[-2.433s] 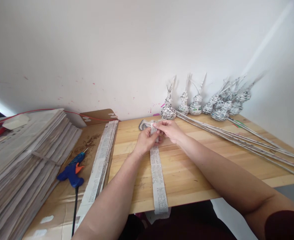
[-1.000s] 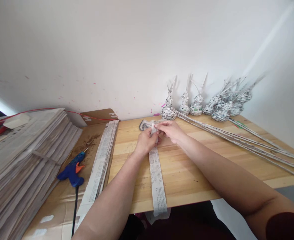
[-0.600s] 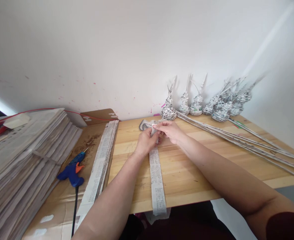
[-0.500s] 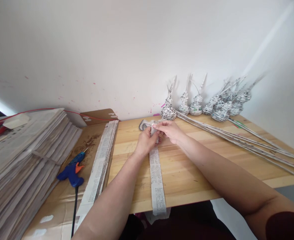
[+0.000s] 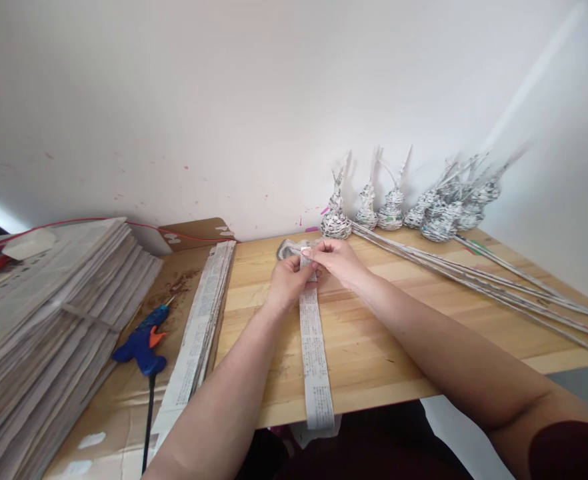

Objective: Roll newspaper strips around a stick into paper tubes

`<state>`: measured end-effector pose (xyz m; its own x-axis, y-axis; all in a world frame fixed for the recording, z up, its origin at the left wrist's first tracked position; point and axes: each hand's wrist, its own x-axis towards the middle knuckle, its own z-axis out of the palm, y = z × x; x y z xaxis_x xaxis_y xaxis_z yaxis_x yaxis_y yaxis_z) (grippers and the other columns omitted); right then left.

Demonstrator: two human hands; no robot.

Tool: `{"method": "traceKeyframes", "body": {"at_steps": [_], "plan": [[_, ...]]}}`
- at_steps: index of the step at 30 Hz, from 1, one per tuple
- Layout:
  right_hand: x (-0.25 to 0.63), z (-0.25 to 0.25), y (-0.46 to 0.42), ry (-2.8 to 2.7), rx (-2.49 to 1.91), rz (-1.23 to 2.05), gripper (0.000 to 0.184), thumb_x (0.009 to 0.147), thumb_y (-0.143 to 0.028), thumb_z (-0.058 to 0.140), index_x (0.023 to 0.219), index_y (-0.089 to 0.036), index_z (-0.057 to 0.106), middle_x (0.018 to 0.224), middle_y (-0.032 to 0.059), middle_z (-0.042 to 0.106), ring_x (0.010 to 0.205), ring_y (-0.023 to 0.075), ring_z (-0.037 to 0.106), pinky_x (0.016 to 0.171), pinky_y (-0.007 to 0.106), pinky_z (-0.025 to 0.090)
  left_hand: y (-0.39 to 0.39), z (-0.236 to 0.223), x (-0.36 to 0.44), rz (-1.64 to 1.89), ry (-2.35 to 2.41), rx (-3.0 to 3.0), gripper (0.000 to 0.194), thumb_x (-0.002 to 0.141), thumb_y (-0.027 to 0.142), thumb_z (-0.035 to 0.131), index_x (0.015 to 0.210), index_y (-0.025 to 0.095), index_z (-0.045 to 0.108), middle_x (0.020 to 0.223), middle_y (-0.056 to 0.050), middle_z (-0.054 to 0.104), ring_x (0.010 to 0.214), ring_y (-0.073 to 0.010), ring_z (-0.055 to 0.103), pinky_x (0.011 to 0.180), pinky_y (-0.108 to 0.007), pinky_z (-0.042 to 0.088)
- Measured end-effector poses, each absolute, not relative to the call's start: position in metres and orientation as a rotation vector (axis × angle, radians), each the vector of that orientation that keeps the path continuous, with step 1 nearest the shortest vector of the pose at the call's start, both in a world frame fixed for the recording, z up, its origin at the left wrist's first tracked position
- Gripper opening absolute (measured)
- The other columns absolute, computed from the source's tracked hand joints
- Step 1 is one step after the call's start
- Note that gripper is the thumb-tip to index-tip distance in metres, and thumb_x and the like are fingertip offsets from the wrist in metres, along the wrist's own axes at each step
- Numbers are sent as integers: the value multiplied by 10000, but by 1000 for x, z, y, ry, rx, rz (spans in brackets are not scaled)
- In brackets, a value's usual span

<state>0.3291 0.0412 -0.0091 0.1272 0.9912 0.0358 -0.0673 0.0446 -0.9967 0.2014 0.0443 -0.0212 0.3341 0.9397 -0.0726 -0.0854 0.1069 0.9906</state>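
Note:
A long newspaper strip [image 5: 314, 347] runs down the wooden table toward me, its near end reaching the front edge. My left hand [image 5: 290, 281] pinches the strip near its far end, thumb on top. From the right, my right hand [image 5: 338, 261] is closed on the same far end, fingertips at the top corner. The fingers of both hands nearly touch and partly hide the paper between them. Just behind my hands lies a grey-and-white cloth [image 5: 288, 249], partly covered by them.
Woven paper gourd shapes [image 5: 337, 223] stand along the wall, with thin rolled paper sticks [image 5: 444, 267] to the right. On the left are a stack of newspaper strips [image 5: 199, 327], a blue glue gun [image 5: 144, 347] with its cord, and a tall newspaper pile [image 5: 74, 320] on cardboard.
Both hands stay at the strip's far end, with only slight finger movement. The near part of the strip has shifted very slightly right.

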Motion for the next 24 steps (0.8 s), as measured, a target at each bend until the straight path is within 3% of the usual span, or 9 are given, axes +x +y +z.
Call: {"method": "traceKeyframes", "body": {"at_steps": [4,8,13,24], "plan": [[334,-9,44,-1097,-1151,1204,348,597,-417,813,628,-165,574,537,-32,562,463,80,481,423,211,361,45,-18,200,941,1000,1199,317,670,414,754,818,139,696,705,-47,688,627,-153,649,575,-261,538],[344,-9,46,-1175,-1160,1362,353,612,-407,804,833,-151,705,608,-3,611,472,65,468,376,183,231,47,-18,196,908,1010,1171,324,667,405,756,851,141,715,732,-52,700,624,-150,649,576,-259,532],[346,-9,47,-1149,-1163,1395,305,595,-367,812,779,-140,724,573,12,614,430,58,441,354,186,176,48,-21,195,874,991,1209,325,661,430,755,807,143,710,717,-44,695,639,-149,643,591,-259,529],[334,-3,41,-989,-1218,1377,303,555,-329,844,617,-160,600,472,-30,561,402,89,490,387,214,382,46,-20,199,892,1000,1341,359,660,473,749,755,131,691,706,-50,679,650,-143,628,613,-261,535]]}}
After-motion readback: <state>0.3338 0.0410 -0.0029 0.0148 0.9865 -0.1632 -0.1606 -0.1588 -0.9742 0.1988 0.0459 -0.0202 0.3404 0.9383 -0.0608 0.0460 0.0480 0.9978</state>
